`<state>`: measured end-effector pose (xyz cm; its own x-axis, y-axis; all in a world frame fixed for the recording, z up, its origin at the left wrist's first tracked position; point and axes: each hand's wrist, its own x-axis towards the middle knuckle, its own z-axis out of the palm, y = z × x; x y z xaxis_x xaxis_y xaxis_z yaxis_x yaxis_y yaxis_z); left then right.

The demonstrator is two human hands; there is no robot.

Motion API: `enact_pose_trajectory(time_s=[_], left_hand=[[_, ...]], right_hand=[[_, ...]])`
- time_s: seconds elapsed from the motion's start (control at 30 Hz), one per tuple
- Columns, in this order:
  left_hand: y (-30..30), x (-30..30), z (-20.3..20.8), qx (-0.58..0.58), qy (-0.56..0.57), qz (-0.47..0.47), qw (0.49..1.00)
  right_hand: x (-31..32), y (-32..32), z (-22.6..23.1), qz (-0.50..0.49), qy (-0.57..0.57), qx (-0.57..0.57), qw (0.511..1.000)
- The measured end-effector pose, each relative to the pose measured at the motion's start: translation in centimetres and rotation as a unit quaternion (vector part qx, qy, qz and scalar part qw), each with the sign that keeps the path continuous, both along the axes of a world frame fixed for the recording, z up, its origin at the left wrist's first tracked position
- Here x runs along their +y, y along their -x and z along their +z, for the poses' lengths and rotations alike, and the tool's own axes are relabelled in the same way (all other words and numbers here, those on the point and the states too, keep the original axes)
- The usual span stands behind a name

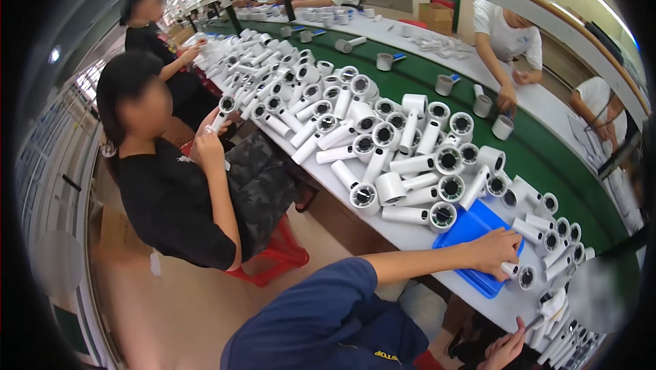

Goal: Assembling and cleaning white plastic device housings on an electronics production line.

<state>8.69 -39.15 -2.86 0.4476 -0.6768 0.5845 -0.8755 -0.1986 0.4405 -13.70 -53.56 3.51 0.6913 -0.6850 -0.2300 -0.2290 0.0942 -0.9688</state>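
Grip on a single dryer (517, 274), seen from my head camera. My left hand (495, 250) lies palm down over the 3 o'clock edge of the blue tray (471, 226), fingers curled close about the white handle of that dryer, whose dark round mouth shows just beyond my fingertips at 4 o'clock. My right hand (506, 351) sits low at 6 o'clock, near the picture's edge, fingers loosely bent. Whether it holds anything I cannot tell. The dryer rests on the white bench (410, 237) where tray and bench meet, and more dryers in a row (553, 233) lie touching or just beside it from 1 to 5 o'clock. A large heap (383, 144) of the same white pieces spreads away at 11 o'clock. I judge the step to be the taking up of one piece from the crowd, with the grasp already closed but the piece not yet clear of the surface. A lift from here would call for a straight rise, so that the neighbours at 3 o'clock are not dragged along. A green belt (547, 158) runs past at 1 o'clock, and a seated co-worker (178, 199) in black, at 9 o'clock, holds another dryer in both hands.
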Motion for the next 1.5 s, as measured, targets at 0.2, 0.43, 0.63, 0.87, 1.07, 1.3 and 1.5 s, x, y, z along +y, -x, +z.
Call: enact_pose_trajectory(time_s=[0.2,0.43,0.63,0.87,1.07,1.3,1.5], left_hand=[[-1.0,-0.4,-1.3,0.086,0.105,-0.04,0.99],[-1.9,1.4,0.2,0.106,0.066,-0.037,0.991],[-1.0,0.7,1.9,0.106,0.032,-0.011,0.994],[-0.4,0.0,1.6,0.097,0.051,-0.008,0.994],[-0.6,0.2,1.8,0.078,0.031,-0.003,0.996],[-0.9,0.7,1.2,0.1,0.043,-0.002,0.994],[-0.5,0.5,1.7,0.055,0.023,0.0,0.998]], right_hand=[[-4.3,3.4,-8.6,-0.064,-0.024,-0.094,0.993],[-2.0,-1.5,-1.5,0.275,-0.653,-0.364,0.604],[-0.4,-2.8,0.7,0.34,-0.687,-0.419,0.487],[-0.9,-1.9,0.1,0.332,-0.723,-0.418,0.438],[-1.5,-1.5,-0.6,0.333,-0.743,-0.419,0.403],[-3.0,-0.5,0.7,0.177,-0.201,-0.095,0.959],[-4.9,-1.3,0.8,0.127,0.196,0.005,0.972]])
